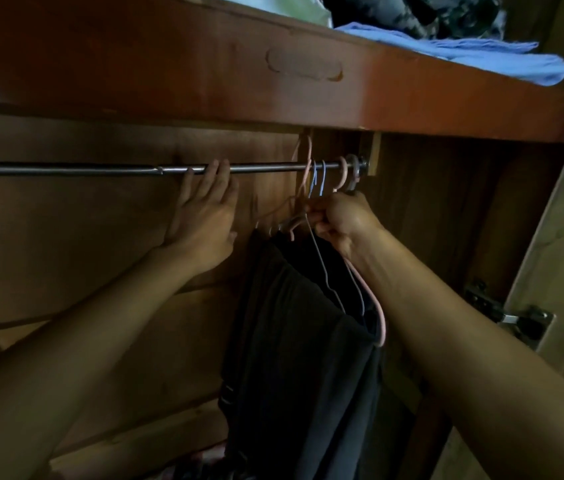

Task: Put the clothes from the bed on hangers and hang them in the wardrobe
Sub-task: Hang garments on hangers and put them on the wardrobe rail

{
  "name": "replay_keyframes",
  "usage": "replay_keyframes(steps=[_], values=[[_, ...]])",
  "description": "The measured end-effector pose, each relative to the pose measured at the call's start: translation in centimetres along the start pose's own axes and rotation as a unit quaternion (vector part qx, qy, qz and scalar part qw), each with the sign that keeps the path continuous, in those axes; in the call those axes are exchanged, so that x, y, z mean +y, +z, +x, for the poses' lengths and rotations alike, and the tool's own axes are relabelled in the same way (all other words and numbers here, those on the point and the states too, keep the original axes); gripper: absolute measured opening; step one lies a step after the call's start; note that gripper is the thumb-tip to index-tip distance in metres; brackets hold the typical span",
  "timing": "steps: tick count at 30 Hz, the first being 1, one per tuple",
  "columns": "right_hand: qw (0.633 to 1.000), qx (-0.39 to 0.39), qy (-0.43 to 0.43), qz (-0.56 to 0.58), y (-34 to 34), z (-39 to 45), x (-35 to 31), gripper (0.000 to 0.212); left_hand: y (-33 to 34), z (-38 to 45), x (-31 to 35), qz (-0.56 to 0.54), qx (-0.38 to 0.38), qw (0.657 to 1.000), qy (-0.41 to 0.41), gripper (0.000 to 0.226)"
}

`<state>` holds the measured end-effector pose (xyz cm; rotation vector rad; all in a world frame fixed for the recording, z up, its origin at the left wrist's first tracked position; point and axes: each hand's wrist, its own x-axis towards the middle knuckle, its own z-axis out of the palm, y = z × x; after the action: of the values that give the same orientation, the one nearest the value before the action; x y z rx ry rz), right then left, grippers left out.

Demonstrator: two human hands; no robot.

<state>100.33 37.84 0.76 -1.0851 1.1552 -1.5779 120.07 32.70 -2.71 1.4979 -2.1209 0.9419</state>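
Observation:
Inside the wooden wardrobe a metal rail (66, 168) runs across. Several thin hangers (318, 178), pink and pale, hook over its right end. A dark garment (294, 334) hangs from them. My right hand (341, 220) grips the hangers' necks just below the rail. My left hand (204, 216) reaches up with straight fingers, its fingertips touching the rail left of the hangers. Which hanger carries the garment I cannot tell.
A wooden shelf (308, 91) sits right above the rail, with folded blue cloth (481, 53) and dark patterned cloth (429, 12) on it. The open wardrobe door (557, 237) with a metal hinge (515, 317) stands at the right. Some patterned fabric (204, 462) lies low in the wardrobe.

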Motion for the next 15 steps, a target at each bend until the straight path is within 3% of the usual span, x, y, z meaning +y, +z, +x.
replay_keyframes(steps=[3, 9, 15], values=[[1.0, 0.005, 0.015, 0.009, 0.9, 1.8, 0.3, 0.03, 0.2, 0.1, 0.0, -0.005, 0.015, 1.0, -0.001, 0.086], [0.997, 0.026, 0.062, 0.023, 2.4, 4.3, 2.8, 0.028, 0.0, 0.0, -0.5, -0.003, 0.02, 1.0, 0.011, 0.083], [0.997, 0.066, 0.026, 0.013, 2.2, 4.4, 4.5, 0.025, -0.4, 0.0, -0.3, -0.012, 0.009, 1.0, 0.005, 0.08]])
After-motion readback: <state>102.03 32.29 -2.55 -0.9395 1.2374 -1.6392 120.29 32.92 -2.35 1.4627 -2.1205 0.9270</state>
